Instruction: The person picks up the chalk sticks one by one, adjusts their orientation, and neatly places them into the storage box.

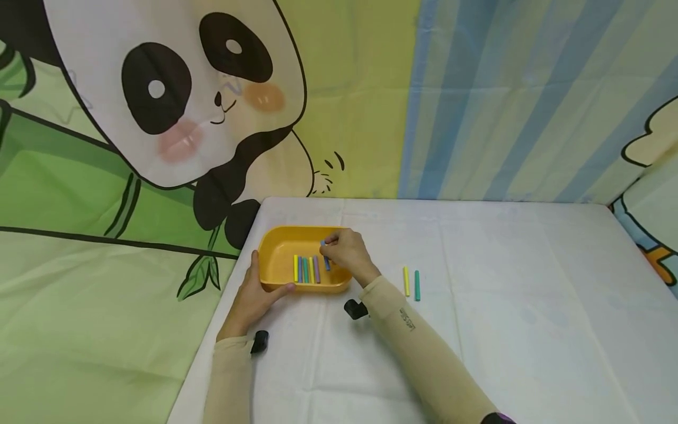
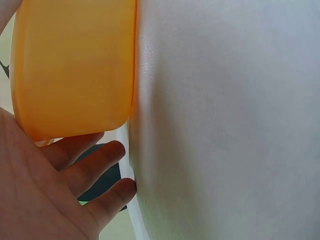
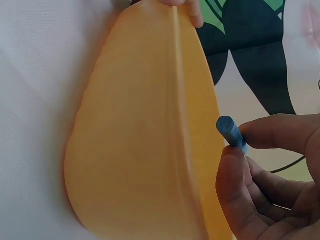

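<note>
Over the yellow tray near the table's left edge, my right hand pinches a blue stick between thumb and fingertips, above five sticks lying side by side inside. My left hand grips the tray's near left corner, thumb on the rim. Two loose sticks, yellow and green, lie to the right on broad white cloth; a panda backdrop closes the far side.
</note>
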Demonstrator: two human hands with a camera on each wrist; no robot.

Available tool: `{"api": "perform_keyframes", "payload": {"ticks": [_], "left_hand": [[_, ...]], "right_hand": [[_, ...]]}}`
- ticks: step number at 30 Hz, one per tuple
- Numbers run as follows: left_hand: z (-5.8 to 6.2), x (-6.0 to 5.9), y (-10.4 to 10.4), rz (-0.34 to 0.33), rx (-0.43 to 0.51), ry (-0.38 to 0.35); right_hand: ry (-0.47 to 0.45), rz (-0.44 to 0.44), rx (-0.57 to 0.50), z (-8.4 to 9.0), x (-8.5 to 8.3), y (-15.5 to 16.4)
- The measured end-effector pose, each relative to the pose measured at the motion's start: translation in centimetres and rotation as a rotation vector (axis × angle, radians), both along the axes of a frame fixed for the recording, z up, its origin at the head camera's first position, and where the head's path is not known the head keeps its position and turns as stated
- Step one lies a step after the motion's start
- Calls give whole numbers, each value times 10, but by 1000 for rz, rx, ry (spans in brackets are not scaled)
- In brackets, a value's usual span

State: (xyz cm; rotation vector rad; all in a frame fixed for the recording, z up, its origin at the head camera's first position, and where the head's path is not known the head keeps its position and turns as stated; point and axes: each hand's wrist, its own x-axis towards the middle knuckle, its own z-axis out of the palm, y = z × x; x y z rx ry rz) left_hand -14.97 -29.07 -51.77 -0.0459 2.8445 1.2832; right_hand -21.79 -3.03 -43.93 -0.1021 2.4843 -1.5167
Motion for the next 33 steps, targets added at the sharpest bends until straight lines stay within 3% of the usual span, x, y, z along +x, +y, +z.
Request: {"api": "perform_keyframes", "payload": {"ticks": [6,20,33], "left_hand": [[0,0,0,0,1,-3],[2,0,1,6,0,-8],[1,0,1,6,0,1]], "right_hand": [[0,4,22,-7,-4,-8],[-26,-5,221,-26,-13,-25],[-72,16,271,-39,-16,-31]]}}
